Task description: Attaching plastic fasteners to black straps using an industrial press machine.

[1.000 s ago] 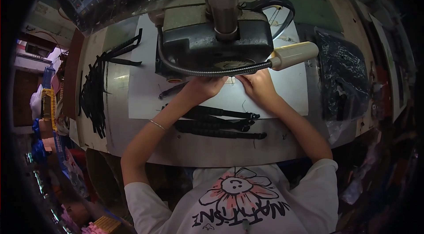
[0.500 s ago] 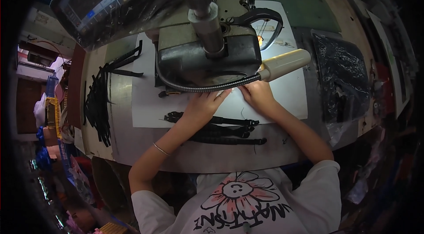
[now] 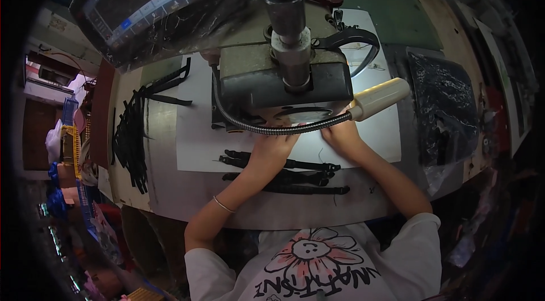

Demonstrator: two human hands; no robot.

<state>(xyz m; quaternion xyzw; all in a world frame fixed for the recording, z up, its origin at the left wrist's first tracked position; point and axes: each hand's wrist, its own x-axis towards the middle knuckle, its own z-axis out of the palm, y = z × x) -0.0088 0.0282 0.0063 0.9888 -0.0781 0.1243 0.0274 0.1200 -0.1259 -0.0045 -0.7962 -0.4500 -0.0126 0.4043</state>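
My left hand [image 3: 275, 149] reaches in under the front of a sewing machine head [image 3: 284, 93], its fingertips hidden behind the metal gooseneck [image 3: 267, 129]. Just to the right, my right hand [image 3: 344, 137] rests on the white sheet [image 3: 380, 136] below the lamp, fingers bent and their tips hidden too. Whatever lies between the hands under the machine cannot be made out. Several black straps [image 3: 306, 189] lie in a loose row on the near side, partly beneath my left forearm, with thin thread ends sticking out.
A heap of black strips [image 3: 129, 145] lies at the left. A cream lamp [image 3: 381, 98] juts out at the machine's right. Beyond it lies a dark plastic-wrapped package [image 3: 443, 111]. A plastic-covered screen [image 3: 150, 3] stands at the far left. The metal tabletop [image 3: 244, 218] curves along the front.
The whole view has shifted, so the machine, straps and arms appear farther right and lower. Both hands stay at the machine's front; the left fingers show less than before.
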